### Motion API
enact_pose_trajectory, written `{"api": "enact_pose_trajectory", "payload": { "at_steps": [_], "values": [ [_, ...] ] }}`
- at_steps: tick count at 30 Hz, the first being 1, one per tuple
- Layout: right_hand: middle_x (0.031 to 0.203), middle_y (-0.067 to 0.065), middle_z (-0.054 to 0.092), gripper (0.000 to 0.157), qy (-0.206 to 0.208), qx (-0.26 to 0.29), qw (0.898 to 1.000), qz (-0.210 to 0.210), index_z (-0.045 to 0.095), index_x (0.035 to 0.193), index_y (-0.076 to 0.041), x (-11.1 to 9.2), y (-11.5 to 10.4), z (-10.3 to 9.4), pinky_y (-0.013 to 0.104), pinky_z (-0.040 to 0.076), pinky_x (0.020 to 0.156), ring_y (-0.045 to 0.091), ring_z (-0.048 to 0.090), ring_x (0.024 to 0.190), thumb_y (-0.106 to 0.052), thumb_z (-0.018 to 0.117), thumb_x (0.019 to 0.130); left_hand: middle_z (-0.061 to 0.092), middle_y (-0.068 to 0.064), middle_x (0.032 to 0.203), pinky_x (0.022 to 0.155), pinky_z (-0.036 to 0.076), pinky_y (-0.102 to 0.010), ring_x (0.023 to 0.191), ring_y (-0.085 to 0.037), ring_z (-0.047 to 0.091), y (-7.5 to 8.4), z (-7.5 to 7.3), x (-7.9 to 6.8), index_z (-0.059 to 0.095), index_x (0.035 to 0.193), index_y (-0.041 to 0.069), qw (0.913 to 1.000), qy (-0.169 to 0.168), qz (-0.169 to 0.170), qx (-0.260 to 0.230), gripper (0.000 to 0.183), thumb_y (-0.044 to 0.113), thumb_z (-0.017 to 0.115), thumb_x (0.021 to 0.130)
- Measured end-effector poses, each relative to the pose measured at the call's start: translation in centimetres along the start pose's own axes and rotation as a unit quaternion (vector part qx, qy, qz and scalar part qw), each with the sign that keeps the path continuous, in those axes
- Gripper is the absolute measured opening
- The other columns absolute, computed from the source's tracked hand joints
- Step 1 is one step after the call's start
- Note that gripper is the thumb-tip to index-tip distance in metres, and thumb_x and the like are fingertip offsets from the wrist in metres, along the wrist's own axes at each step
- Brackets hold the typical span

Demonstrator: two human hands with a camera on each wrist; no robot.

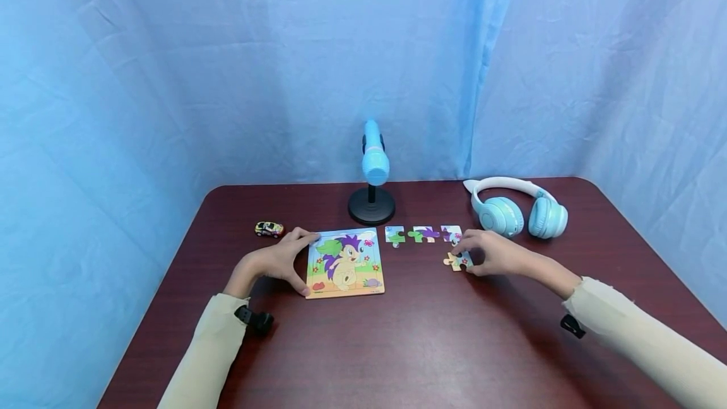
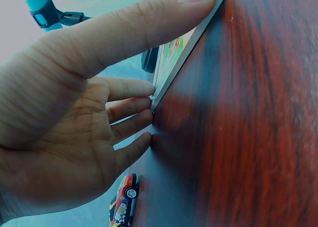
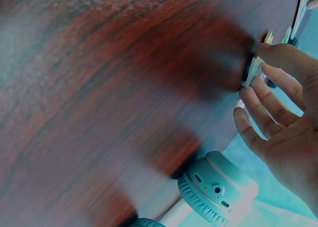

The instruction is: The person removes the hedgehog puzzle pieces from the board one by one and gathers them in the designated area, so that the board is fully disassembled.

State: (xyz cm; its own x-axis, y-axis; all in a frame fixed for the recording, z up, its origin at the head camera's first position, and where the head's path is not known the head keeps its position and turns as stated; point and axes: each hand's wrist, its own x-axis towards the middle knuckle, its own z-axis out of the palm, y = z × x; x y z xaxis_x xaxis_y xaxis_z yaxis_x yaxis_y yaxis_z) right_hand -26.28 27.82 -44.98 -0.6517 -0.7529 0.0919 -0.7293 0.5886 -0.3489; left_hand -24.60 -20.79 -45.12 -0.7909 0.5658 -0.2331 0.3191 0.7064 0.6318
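A square puzzle board [image 1: 345,264] with a purple-haired hedgehog picture lies flat on the table. My left hand [image 1: 284,259] rests at its left edge, thumb on the near corner and fingers at the far corner; in the left wrist view the fingers of this hand [image 2: 74,103] look fairly straight. To the right, my right hand [image 1: 493,254] pinches a jigsaw piece [image 1: 456,262] with a red flower on it, between thumb and fingertips. Behind that hand are a row of jigsaw pieces: a green-and-blue one [image 1: 394,235], a purple-and-green one [image 1: 423,234] and a partly covered one [image 1: 452,233].
A toy car [image 1: 269,229] stands left of the board. A light blue microphone [image 1: 375,160] on a round black base [image 1: 372,206] is behind it. Light blue headphones [image 1: 500,214] lie at the back right, close to my right hand. Blue cloth [image 1: 284,81] hangs behind the table.
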Motion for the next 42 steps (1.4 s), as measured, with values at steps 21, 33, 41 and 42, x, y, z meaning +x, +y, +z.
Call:
{"api": "enact_pose_trajectory", "payload": {
  "at_steps": [21,33,41,42],
  "values": [
    [0.101,0.005,0.067,0.033,0.006,0.006,1.000,0.014,0.077,0.109,-0.008,0.0,-0.4,0.0,0.034,0.054,0.073,0.019,0.064,0.087,-0.004,0.083,0.077,0.033,-0.018,0.148,0.113,0.038,-0.056,0.136,-0.035,0.033,0.0,-0.1,0.0,0.027,0.160,0.002,1.0000,-0.001,-0.001,0.005,0.117,0.032,0.095,0.070],
    [0.106,0.004,0.068,0.032,0.000,0.012,1.000,0.015,0.077,0.112,-0.008,1.1,-1.1,0.2,0.032,0.053,0.075,0.020,0.062,0.089,-0.006,0.081,0.080,0.033,-0.017,0.148,0.112,0.039,-0.055,0.136,-0.034,0.033,0.0,0.0,0.0,0.026,0.161,0.003,1.0000,-0.003,-0.006,0.004,0.118,0.033,0.095,0.070],
    [0.115,0.005,0.069,0.033,-0.015,0.035,0.999,0.021,0.075,0.118,-0.008,4.7,-4.0,0.8,0.045,0.056,0.090,0.025,0.064,0.107,-0.012,0.080,0.086,0.033,-0.017,0.148,0.112,0.039,-0.056,0.135,-0.034,0.034,0.3,-0.1,-0.1,0.027,0.160,0.003,0.9999,-0.001,-0.008,0.007,0.116,0.032,0.095,0.070],
    [0.115,0.005,0.069,0.034,-0.013,0.037,0.999,0.017,0.075,0.119,-0.008,5.3,-4.5,0.9,0.045,0.055,0.091,0.025,0.064,0.108,-0.013,0.081,0.086,0.033,-0.017,0.148,0.112,0.039,-0.056,0.135,-0.034,0.034,0.3,-0.1,-0.1,0.027,0.160,0.003,0.9999,-0.001,-0.009,0.008,0.116,0.032,0.095,0.070]
  ]
}}
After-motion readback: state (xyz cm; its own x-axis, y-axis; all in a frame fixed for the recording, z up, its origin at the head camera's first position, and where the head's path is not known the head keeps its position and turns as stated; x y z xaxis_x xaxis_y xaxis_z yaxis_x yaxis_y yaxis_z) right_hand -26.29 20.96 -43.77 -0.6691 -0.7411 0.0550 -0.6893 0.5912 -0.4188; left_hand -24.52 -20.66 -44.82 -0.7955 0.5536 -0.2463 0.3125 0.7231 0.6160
